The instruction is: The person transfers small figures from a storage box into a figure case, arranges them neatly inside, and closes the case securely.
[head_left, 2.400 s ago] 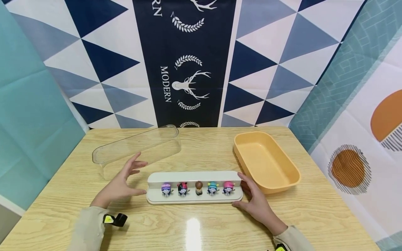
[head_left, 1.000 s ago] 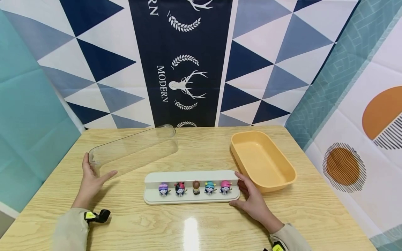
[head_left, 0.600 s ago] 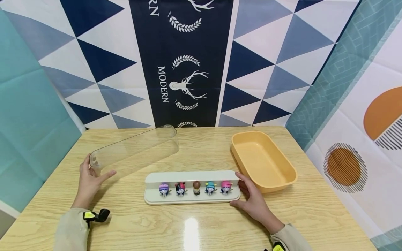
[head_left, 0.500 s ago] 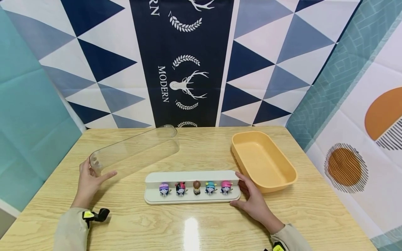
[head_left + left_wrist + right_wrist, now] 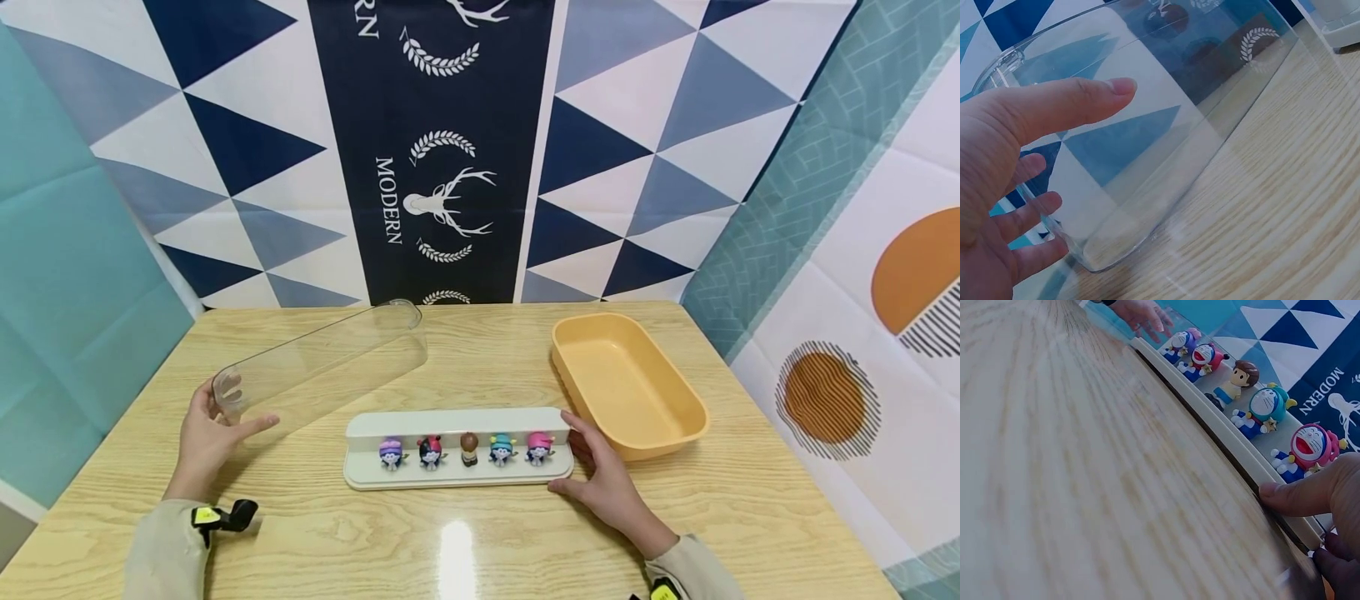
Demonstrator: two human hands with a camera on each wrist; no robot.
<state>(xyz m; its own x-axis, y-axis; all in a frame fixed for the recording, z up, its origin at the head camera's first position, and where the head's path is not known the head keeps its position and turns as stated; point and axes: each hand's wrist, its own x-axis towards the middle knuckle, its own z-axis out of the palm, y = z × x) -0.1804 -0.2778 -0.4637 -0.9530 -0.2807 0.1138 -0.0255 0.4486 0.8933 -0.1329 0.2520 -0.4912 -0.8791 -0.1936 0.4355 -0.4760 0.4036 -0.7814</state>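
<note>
My left hand point(image 5: 208, 437) grips the near left end of a long clear plastic cover point(image 5: 322, 362). In the left wrist view, the thumb lies along its front wall and the fingers point(image 5: 1029, 215) curl at its end. My right hand point(image 5: 609, 492) holds the right end of a white display stand point(image 5: 457, 421), thumb at the front edge, other fingers behind. A row of small figurines stands on it: purple-hatted point(image 5: 391, 454), red-and-black point(image 5: 430, 452), brown-haired point(image 5: 468, 450), teal-hatted point(image 5: 502, 450) and pink-hatted point(image 5: 538, 448). The right wrist view partly hides the right fingers.
A yellow plastic basin point(image 5: 622, 383) stands behind and right of my right hand, close to it. The wooden table point(image 5: 360, 550) ends at patterned cloth walls point(image 5: 442, 250) at the back and sides.
My left hand has moved left from in front of the clear cover to its near end and taken hold of it. My right hand and the display stand have stayed put.
</note>
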